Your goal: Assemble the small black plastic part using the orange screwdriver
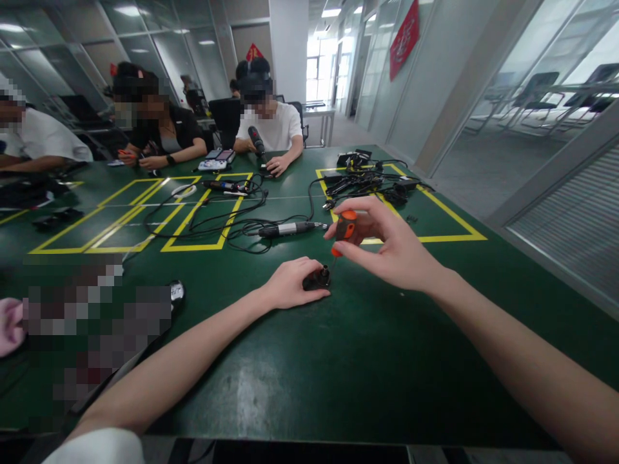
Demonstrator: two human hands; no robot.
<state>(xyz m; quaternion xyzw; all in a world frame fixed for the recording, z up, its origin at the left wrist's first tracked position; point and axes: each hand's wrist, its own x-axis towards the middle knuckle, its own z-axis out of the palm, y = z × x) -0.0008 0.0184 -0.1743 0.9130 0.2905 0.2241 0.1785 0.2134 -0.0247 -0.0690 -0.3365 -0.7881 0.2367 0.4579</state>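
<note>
Between the thumb and fingers of my right hand (pixel 389 248) is a short screwdriver (pixel 346 227) with an orange and dark grey handle. Its thin shaft points down toward a small black part (pixel 316 279) on the table; whether the tip touches it I cannot tell. My left hand (pixel 293 282) lies on the table with thumb and fingers wrapped round that black part, which has a short round stub on top. The fingers hide much of its left side.
Beyond my hands, a grey and black pen-shaped power tool (pixel 287 229) lies with its cable. A heap of black cables (pixel 367 180) sits in a yellow-taped area at the back right. Several people sit across the green table (pixel 271 374). A pixelated object (pixel 120 341) lies at left.
</note>
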